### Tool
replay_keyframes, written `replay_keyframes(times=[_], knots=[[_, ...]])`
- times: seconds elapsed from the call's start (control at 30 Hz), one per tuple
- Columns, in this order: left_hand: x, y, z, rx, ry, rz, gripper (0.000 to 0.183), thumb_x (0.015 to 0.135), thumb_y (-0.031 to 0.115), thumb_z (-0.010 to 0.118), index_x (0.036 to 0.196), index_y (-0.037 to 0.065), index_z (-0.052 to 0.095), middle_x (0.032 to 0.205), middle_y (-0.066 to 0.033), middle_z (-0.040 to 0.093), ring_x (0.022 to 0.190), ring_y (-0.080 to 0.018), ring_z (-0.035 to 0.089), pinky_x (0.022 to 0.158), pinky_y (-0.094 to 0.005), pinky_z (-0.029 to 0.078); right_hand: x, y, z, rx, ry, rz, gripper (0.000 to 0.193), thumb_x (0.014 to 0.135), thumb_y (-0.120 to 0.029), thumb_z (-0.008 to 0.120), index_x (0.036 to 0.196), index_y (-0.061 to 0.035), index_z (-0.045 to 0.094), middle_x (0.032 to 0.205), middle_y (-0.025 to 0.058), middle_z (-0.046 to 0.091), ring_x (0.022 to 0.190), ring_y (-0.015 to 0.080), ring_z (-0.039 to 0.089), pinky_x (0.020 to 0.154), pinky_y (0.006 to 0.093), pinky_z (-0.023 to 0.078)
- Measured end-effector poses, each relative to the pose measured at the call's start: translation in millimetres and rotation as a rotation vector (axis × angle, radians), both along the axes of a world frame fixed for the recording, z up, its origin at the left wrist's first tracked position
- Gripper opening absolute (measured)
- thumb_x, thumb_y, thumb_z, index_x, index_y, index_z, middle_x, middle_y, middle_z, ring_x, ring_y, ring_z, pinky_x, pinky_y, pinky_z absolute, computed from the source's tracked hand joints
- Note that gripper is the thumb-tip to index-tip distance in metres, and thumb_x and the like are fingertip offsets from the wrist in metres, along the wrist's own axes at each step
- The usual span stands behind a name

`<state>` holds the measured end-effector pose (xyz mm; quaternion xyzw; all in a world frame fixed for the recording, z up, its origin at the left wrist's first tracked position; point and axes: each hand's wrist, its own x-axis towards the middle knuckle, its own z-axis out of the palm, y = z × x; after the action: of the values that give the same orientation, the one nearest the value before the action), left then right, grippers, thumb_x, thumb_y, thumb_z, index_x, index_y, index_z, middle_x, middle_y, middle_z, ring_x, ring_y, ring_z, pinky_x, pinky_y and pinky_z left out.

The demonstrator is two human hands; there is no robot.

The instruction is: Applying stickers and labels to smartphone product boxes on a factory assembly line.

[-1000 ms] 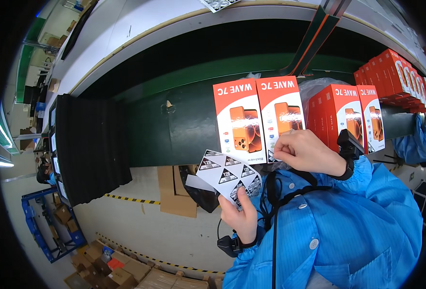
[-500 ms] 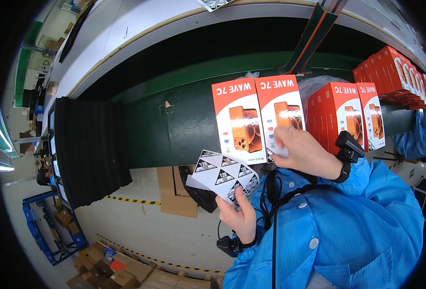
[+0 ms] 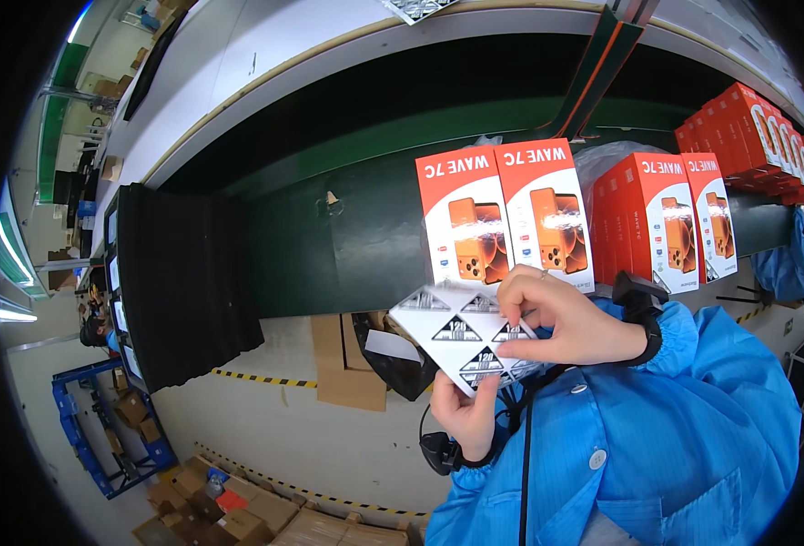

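My left hand (image 3: pixel 467 417) pinches the lower edge of a white sheet of triangular black-and-white stickers (image 3: pixel 457 331). The sheet is held at a tilt below the front edge of the dark green bench. At its right side, the thumb and fingers of my right hand (image 3: pixel 573 323) close on the sheet around one of the stickers. Whether that sticker is lifted, I cannot tell. Just beyond stand two red-and-white phone boxes side by side, a left box (image 3: pixel 464 218) and a right box (image 3: pixel 545 214), their printed fronts facing me. My right hand overlaps their lower edges.
More red-and-white phone boxes (image 3: pixel 661 223) stand to the right, with a further stack (image 3: pixel 738 136) at far right. Clear plastic (image 3: pixel 616 159) lies behind them. A black cloth cover (image 3: pixel 192 282) hangs left. Below the bench, a black bag (image 3: pixel 393 373) sits beside cardboard (image 3: pixel 338 359). A shelf post (image 3: pixel 593 68) rises behind.
My right hand has left the right phone box's lower corner and come down-left onto the sticker sheet. The sheet and my left hand have shifted slightly right.
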<state>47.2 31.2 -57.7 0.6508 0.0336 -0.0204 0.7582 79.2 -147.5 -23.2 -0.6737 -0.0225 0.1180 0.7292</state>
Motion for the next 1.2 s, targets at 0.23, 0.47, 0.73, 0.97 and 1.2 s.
replay_keyframes(times=[0.23,0.47,0.73,0.97,1.2], knots=[[0.5,14.8,-2.9,-0.026,-0.077,-0.073,0.025,0.089,0.006,0.055,0.110,-0.007,0.052,0.103,-0.0129,0.059,0.093,-0.0161,0.057,0.085,-0.0297,0.045,6.0,13.4,-10.9,-0.548,-0.504,-0.186,0.021,0.073,-0.012,0.073,0.087,-0.0068,0.058,0.094,0.0055,0.049,0.086,0.0194,0.050,0.070,0.0304,0.045],[3.5,18.4,-4.1,0.080,-0.086,-0.005,0.017,0.091,0.007,0.054,0.100,-0.007,0.056,0.101,-0.0111,0.059,0.090,-0.0141,0.056,0.080,-0.0259,0.044,1.9,32.1,-3.1,-0.437,-0.556,-0.042,0.018,0.075,-0.013,0.070,0.089,-0.0057,0.062,0.087,0.0063,0.061,0.084,0.0233,0.059,0.071,0.0331,0.048],[6.3,26.0,-5.4,0.168,-0.058,-0.013,0.013,0.090,0.006,0.057,0.097,-0.005,0.057,0.092,-0.0074,0.058,0.083,-0.0114,0.055,0.073,-0.0226,0.044,5.6,35.0,-3.8,-0.337,-0.272,0.106,0.017,0.079,-0.014,0.068,0.088,-0.0033,0.058,0.087,0.0084,0.060,0.080,0.0244,0.061,0.068,0.0326,0.049],[20.5,18.0,-0.9,0.390,-0.236,-0.015,0.015,0.083,0.002,0.065,0.094,-0.003,0.057,0.089,-0.0122,0.059,0.067,-0.0187,0.057,0.057,-0.0254,0.046,19.0,31.7,-1.8,-0.327,-0.182,0.102,0.014,0.077,-0.007,0.072,0.083,-0.0032,0.061,0.089,0.0080,0.063,0.082,0.0217,0.064,0.072,0.0292,0.051],[30.0,41.4,-16.1,0.669,-0.028,0.297,0.018,0.084,0.009,0.065,0.092,-0.005,0.056,0.077,-0.0158,0.063,0.065,-0.0241,0.064,0.057,-0.0321,0.048,38.3,30.1,-2.0,-0.363,-0.078,0.170,0.016,0.079,-0.016,0.067,0.081,-0.0022,0.060,0.081,0.0087,0.060,0.073,0.0203,0.062,0.065,0.0294,0.049]])
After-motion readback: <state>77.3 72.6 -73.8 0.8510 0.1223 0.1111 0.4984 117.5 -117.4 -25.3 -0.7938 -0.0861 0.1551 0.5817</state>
